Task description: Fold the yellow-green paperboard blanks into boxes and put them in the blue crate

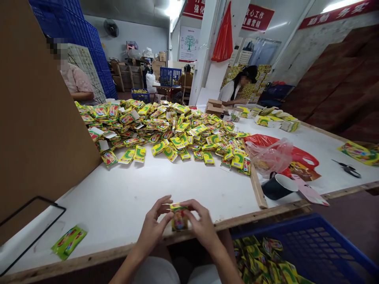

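At the near edge of the white table I have a small yellow-and-green printed box (pixel 179 219), slightly blurred. My right hand (pixel 199 221) grips it between thumb and fingers on the right side. On the left side, the thumb of my left hand (pixel 156 221) presses the box, with the fingers curled around its upper corner. A large heap of similar small boxes (pixel 166 122) lies further back, some with white flaps sticking out. To the left, a green packet (pixel 70 241) lies flat on the table.
A tall cardboard box (pixel 44 118) and a black wire frame (pixel 38 232) stand at left. To the right are a wooden strip (pixel 257 185), dark cup (pixel 280 187), plastic bag (pixel 272 156) and scissors (pixel 348 169). Below right sits a blue basket (pixel 319 244) of boxes. Other people sit beyond.
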Demonstrator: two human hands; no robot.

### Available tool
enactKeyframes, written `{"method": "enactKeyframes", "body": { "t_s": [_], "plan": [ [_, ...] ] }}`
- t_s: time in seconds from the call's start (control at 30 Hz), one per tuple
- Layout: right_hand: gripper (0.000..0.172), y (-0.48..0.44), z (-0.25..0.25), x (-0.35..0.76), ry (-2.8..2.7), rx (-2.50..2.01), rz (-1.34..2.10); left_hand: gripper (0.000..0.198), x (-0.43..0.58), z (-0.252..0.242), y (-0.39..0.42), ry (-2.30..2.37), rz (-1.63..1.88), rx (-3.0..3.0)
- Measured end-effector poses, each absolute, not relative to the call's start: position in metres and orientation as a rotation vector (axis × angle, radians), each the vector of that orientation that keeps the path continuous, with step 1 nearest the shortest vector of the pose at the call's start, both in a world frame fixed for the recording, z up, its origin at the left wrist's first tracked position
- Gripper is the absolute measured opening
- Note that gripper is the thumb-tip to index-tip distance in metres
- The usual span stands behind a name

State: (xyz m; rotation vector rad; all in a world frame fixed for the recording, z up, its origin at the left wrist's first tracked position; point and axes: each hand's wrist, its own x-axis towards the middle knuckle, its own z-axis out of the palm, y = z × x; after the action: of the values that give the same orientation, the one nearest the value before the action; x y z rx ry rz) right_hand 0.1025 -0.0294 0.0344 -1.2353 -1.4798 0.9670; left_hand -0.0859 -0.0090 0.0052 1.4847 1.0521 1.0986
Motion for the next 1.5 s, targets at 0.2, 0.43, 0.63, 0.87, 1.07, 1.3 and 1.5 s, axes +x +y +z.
{"method": "enactKeyframes", "body": {
  "t_s": [0.2,0.43,0.63,0.87,1.07,1.3,1.5],
  "plan": [
    [0.021,-0.089,0.068,0.231,-1.526,-1.674,0.370,0.052,-0.146,0.015,0.097,1.879,1.286,1.767],
    [0.028,-0.098,0.045,0.201,-1.440,-1.662,0.582,0.037,-0.169,0.025,0.195,1.974,0.922,2.121],
    [0.023,-0.086,0.026,0.140,-1.494,-1.524,0.832,0.021,-0.175,0.027,0.178,1.816,0.761,2.380],
    [0.028,-0.046,0.035,0.098,-1.531,-1.320,0.666,0.021,-0.122,0.037,0.080,1.175,0.654,2.645],
    [0.029,-0.022,0.023,0.070,-1.488,-1.216,0.955,0.029,-0.083,0.039,0.031,0.991,0.813,2.260],
    [0.029,-0.025,-0.002,0.071,-1.046,-1.038,1.097,0.026,-0.069,0.019,0.006,0.918,1.093,1.423],
    [0.019,-0.029,-0.005,0.086,-1.156,-1.151,1.007,0.015,-0.059,0.009,-0.006,0.950,1.079,1.448]
  ]
}}
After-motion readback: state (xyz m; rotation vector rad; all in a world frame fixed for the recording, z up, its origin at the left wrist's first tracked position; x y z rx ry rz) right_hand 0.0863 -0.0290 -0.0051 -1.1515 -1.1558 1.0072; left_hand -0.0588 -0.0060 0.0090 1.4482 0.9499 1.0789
